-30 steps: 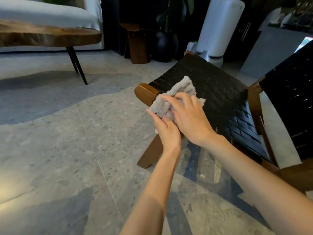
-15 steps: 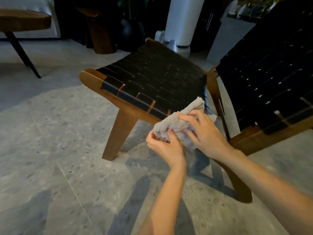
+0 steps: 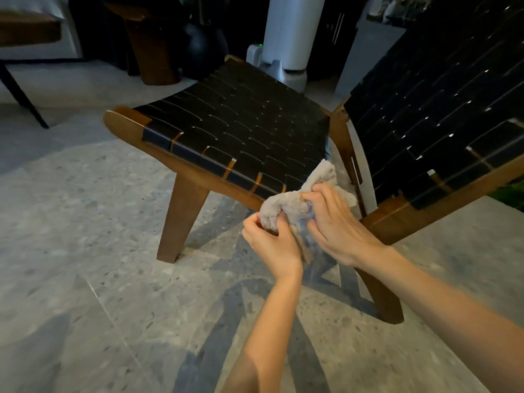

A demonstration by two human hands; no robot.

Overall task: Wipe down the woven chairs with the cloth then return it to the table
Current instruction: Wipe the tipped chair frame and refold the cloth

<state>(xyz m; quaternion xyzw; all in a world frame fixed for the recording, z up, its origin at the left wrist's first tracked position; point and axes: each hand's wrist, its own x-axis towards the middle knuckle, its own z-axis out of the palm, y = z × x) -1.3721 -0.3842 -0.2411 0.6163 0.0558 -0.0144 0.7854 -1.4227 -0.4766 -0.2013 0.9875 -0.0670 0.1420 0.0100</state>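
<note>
Cloth (image 3: 283, 207), grey and fluffy, was held bunched in mid-air at the near edge of the woven chair (image 3: 241, 129), close to where its seat meets the backrest (image 3: 439, 109). Contact with the wooden frame could not be confirmed.

The left hand (image 3: 272, 242) pinched the lower left of the bunch with curled fingers. The right hand (image 3: 334, 225) gripped the top, fingers curled over it.

Handling, as judged: the cloth is soft, light and limp. It will sag and trail if taken by a corner, so it is best gathered into a pad in one palm. It is neither fragile nor slippery, though it may snag on the strap edges.

Limits of view: the cloth's right part was hidden beneath the right hand. The tabletop (image 3: 28, 31), far left, was cut off by the frame edge. No second chair could be made out. The far room was dark, and the right forearm was blurred.
</note>
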